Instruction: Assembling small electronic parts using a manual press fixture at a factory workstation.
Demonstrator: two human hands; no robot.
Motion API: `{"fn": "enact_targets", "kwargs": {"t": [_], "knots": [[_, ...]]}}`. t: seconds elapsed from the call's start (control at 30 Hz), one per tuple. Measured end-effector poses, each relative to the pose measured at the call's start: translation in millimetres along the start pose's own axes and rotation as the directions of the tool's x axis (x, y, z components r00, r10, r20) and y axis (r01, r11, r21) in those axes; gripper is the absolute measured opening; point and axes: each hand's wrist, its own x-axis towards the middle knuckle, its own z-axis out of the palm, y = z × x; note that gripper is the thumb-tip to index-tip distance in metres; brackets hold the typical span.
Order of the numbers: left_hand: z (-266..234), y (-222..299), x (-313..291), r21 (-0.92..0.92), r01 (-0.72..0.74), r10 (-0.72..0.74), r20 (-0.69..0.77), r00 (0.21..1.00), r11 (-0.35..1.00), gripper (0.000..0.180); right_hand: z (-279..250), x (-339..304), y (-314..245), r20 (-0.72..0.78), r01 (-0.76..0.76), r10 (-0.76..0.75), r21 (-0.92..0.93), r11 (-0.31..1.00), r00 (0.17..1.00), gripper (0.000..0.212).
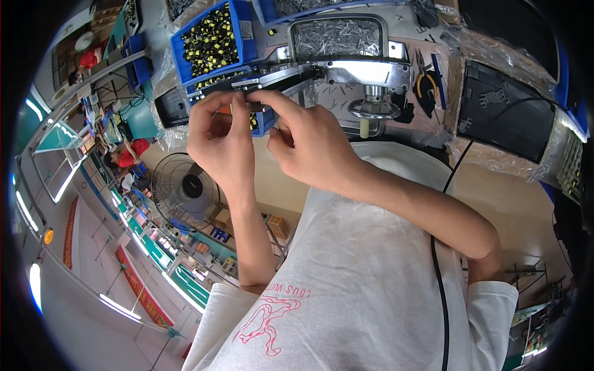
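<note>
My left hand (224,139) is closed, thumb and fingertips pinched together at the left end of a slanting metal track (275,78). Coming in from the right, my right hand (312,142) stretches its index finger to the same spot, its other fingers curled under. Whatever lies between the fingertips is too small and too covered to make out. The track joins a silver bench machine (365,73) with a round handwheel (374,111). Just behind the hands stands a blue bin (246,44) of small black-and-yellow parts, and part of another blue bin (267,120) shows below the track.
A metal-rimmed tray (385,37) of small silver pieces sits behind the machine. Orange-handled pliers (426,85) and a blue stick (440,80) lie to its right. Farther right is a black tray (504,117), crossed by a black cable (455,167). A fan (185,185) stands at left; people in red work beyond.
</note>
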Motion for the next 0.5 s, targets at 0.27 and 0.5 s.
{"fn": "enact_targets", "kwargs": {"t": [0.27, 0.5], "knots": [[-5, 8, -1, -0.204, 0.083, -0.085, -0.001, 0.996, 0.975, 0.010, 3, -4, 5, 0.032, -0.039, 0.039, -0.005, 0.999, 0.999, 0.056], [-28, 3, -5, -0.455, 0.114, -0.086, 0.081, 0.993, 0.883, 0.010, -5, -5, 4, 0.054, -0.050, 0.051, -0.010, 0.999, 0.997, 0.057]]}}
